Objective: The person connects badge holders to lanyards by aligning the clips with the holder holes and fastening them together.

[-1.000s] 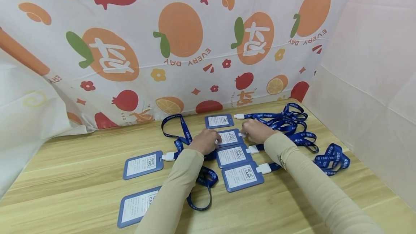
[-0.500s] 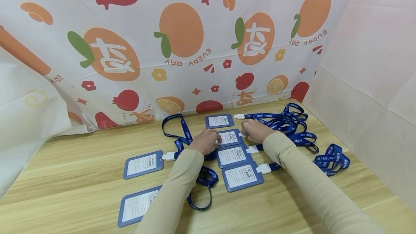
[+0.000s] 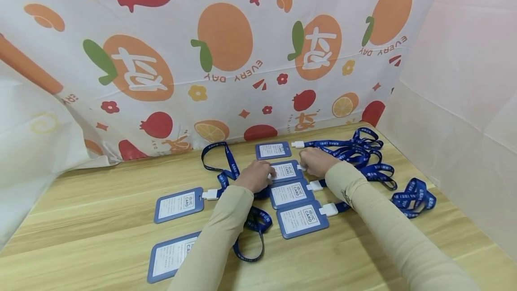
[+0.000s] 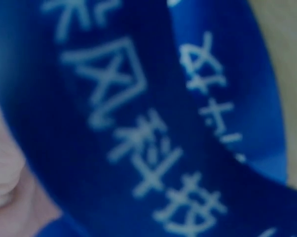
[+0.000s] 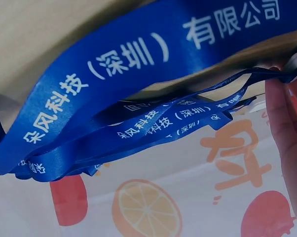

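In the head view my left hand point(image 3: 254, 176) grips the left end of a blue ID badge holder point(image 3: 286, 170). At that holder's other end, my right hand point(image 3: 317, 162) pinches a white lanyard clip point(image 3: 300, 168); its fingers hide most of the clip. The right wrist view has the fingers point(image 5: 281, 108) at the white clip point(image 5: 296, 61), with a blue lanyard point(image 5: 114, 64) trailing from there. Close below lie two more badge holders, a middle one point(image 3: 288, 193) and a front one point(image 3: 303, 219), both with clips attached. A blurred lanyard point(image 4: 109, 98) fills the left wrist view.
Behind, a badge holder point(image 3: 273, 150) lies apart from its white clip point(image 3: 298, 145). Two holders lie at left, one farther point(image 3: 179, 205) and one nearer point(image 3: 167, 259), partly under the sleeve. Lanyards heap at right point(image 3: 365, 152). A fruit-print cloth point(image 3: 226, 98) stands behind the wooden table point(image 3: 101, 237).
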Available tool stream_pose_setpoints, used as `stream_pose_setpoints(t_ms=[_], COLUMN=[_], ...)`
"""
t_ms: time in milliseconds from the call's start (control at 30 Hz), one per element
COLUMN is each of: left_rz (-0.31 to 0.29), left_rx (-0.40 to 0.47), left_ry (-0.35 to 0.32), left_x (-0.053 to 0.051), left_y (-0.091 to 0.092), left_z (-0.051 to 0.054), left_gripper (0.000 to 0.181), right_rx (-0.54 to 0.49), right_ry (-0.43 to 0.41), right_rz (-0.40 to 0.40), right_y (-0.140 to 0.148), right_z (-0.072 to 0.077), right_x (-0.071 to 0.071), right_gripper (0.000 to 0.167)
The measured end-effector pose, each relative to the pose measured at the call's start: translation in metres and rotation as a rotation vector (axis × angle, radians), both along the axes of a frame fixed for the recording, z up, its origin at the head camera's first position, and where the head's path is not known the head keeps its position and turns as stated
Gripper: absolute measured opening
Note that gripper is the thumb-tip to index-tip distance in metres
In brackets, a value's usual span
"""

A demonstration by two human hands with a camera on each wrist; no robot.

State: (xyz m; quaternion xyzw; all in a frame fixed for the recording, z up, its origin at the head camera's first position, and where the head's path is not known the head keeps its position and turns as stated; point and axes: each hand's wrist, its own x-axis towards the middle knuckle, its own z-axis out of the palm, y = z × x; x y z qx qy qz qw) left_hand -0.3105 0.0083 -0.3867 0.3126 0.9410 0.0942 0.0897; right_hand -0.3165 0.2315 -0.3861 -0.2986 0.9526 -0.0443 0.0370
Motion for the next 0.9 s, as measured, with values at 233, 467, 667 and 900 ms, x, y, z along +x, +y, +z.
stream_pose_setpoints(t_ms=[233,467,667,900], left_rz=[0.0,0.003,0.0,0.018], left_rx=[0.004,-0.001,-0.006,-0.008], left_ry=[-0.012,-0.006,-0.008,-0.02], left_x=[0.0005,0.0,-0.001,0.0015], left_y=[0.0003,0.0002,0.0016,0.0025], left_z=[0.0002,0.0009,0.0034,0.006], left_gripper=[0.019,0.02,0.019,0.02], right_rx=[0.0,0.023,0.027,0.019], right_ry=[0.015,0.03,0.028,0.019], right_rz=[0.02,0.015,0.007,0.015], right_y=[-0.0009,-0.0018,-0.0003,0.001], right_z=[0.002,0.0017,0.0031,0.0033], right_x=[0.0019,0.0016,0.0024,0.0044], right_gripper=[0.048,0.039,0.032,0.031])
